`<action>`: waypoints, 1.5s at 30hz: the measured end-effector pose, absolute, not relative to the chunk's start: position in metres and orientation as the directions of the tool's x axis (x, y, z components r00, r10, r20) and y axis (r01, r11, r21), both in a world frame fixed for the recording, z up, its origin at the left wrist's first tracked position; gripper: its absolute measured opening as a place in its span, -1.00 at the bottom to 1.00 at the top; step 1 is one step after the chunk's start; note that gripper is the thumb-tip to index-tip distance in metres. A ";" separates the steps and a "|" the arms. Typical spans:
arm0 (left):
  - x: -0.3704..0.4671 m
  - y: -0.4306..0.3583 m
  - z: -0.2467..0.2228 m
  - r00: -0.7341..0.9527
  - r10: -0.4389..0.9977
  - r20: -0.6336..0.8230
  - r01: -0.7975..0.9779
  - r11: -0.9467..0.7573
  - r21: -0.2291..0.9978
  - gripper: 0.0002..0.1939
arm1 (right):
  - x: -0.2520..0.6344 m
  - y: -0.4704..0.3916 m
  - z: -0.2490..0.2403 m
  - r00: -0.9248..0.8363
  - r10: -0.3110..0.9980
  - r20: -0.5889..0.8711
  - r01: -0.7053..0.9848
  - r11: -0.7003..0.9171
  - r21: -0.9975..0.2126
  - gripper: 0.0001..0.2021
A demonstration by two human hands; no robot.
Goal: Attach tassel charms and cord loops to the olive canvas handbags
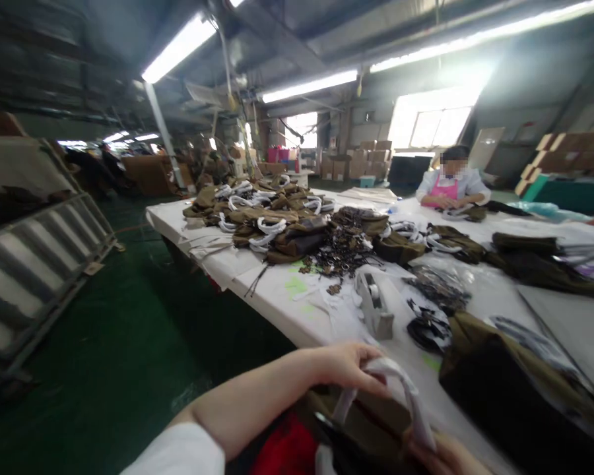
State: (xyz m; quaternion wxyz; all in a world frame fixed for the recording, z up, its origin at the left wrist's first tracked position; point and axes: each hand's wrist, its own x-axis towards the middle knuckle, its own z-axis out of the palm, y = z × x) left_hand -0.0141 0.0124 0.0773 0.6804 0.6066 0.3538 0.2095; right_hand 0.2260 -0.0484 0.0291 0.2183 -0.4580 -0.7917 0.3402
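Note:
At the near table edge, an olive-and-dark bag [371,422] is in front of me, partly cut off by the lower border. Its arched handle [403,376] is wrapped in white. My left hand [349,366] reaches in from the left, closed with fingers and thumb around the upper part of that handle. Low in the view, my right hand [445,454] is closed at the handle's lower right end; some of its fingers are hidden. Just beyond my hands stands a grey tape dispenser [375,307]. A larger olive bag [505,382] lies to the right.
A pile of olive bags with white-wrapped handles [267,211] covers the far part of the white table [272,300]. Dark cords with small tags [344,247] lie beside it. A coworker in a pink apron [445,188] sits across. A slatted cart [44,264] stands left on the green floor.

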 end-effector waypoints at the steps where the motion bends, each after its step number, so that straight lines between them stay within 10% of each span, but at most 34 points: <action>1: -0.012 0.016 0.066 0.680 0.677 -0.282 0.315 0.077 0.946 -0.52 | 0.240 -0.054 0.027 -0.461 0.885 -0.057 0.589 0.258 -0.766 -0.46; 6: -0.010 0.024 0.032 0.711 0.514 -0.479 0.644 -0.202 0.738 -0.68 | 0.284 -0.057 0.016 -0.343 0.895 -0.287 0.514 -0.077 -0.854 -0.46; 10: -0.011 0.026 0.036 0.791 0.410 -0.453 0.574 -0.242 0.782 -0.65 | 0.289 -0.050 0.022 -0.181 0.940 -0.289 0.779 -0.043 -0.625 -0.62; 15: 0.000 0.008 0.048 0.871 0.268 -0.411 0.485 -0.342 0.805 -0.69 | 0.275 -0.057 0.043 0.059 0.993 -0.103 0.969 -0.082 -0.234 -0.70; 21: 0.013 -0.005 0.035 0.621 0.674 -0.400 0.702 -0.250 0.667 -0.82 | 0.249 -0.076 0.061 0.108 0.930 0.351 0.951 0.006 -0.308 -0.72; 25: 0.013 0.001 0.019 0.600 0.715 -0.359 0.518 -0.005 0.856 -0.73 | 0.219 -0.087 0.073 -0.349 0.937 -0.029 0.740 0.257 -0.621 -0.70; 30: 0.022 0.001 0.000 0.452 0.771 -0.448 0.227 0.386 0.894 -0.64 | 0.194 -0.084 0.050 -0.783 0.539 -0.312 0.469 0.181 -0.864 -0.68; 37: 0.023 -0.005 -0.004 0.374 0.759 -0.533 0.058 0.554 0.830 -0.59 | 0.192 -0.066 0.008 -0.257 0.636 -0.728 0.331 -0.649 -0.685 -0.75; 45: 0.024 -0.008 -0.002 0.433 0.713 -0.551 0.003 0.610 0.792 -0.72 | 0.180 -0.063 -0.002 -0.261 0.703 -0.662 0.576 -0.437 -0.691 -0.72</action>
